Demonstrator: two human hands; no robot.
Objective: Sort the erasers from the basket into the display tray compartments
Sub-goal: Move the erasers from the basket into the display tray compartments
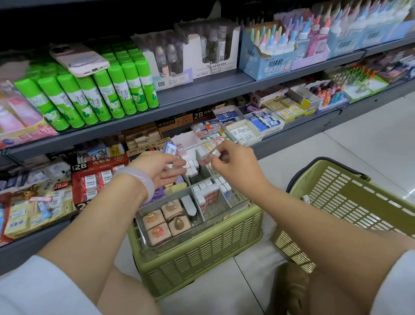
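My right hand pinches a small wrapped eraser between thumb and fingertips, raised over the far end of the clear display tray. The left hand reaches toward the same far compartments with its fingers loosely extended; something small may sit under them, but I cannot tell whether it holds anything.

The tray rests on top of an upturned green basket, not on the shelf, and that is my main worry: pressing down at the tray's far edge could tip or slide it off the basket's slatted top. The eraser in the pinch is small and glossy, so I judge it could slip and drop into the wrong compartment or between the dividers. Both hands crowd one corner, so a knuckle might knock the standing white erasers over.

The tray looks like hard transparent plastic with thin upright dividers. Its near-left compartment holds squarish pink cake-shaped erasers with shiny toppings; the middle ones hold slim sleeved blocks standing on end. A second green basket, of rigid latticed plastic, sits to the right on smooth floor tiles.
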